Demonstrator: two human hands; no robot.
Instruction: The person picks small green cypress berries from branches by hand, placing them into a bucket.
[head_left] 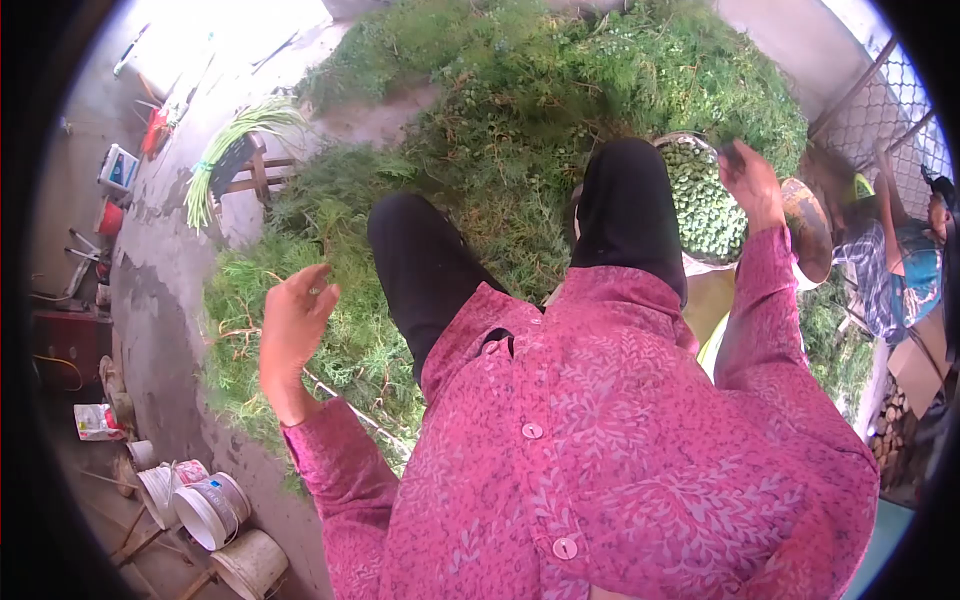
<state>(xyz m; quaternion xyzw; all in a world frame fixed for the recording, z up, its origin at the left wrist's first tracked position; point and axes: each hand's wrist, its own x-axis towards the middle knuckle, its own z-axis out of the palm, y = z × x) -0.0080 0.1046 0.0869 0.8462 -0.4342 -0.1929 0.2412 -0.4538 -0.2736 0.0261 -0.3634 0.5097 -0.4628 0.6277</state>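
My left hand (pixel 293 330) hovers over cut green feathery branches (pixel 340 310), its fingers loosely bent and apart, with nothing visible in them. My right hand (pixel 757 185) is at the right rim of a round container filled with small pale-green seed cones or berries (pixel 705 200). Its fingers are bent and a little apart; I see nothing held in them. The container stands beside my right knee (pixel 630 190). A large heap of the same kind of greenery (pixel 520 110) spreads in front of my legs and between them.
Long green stalks tied in a bundle (pixel 215 165) lie on a small wooden stool (pixel 262 172) at left. White buckets (pixel 212 510) lie at lower left on the concrete floor (pixel 170 340). Another person (pixel 910 265) sits at far right near a wire-mesh fence (pixel 915 100). A brownish rounded object (pixel 806 228) is beside the container.
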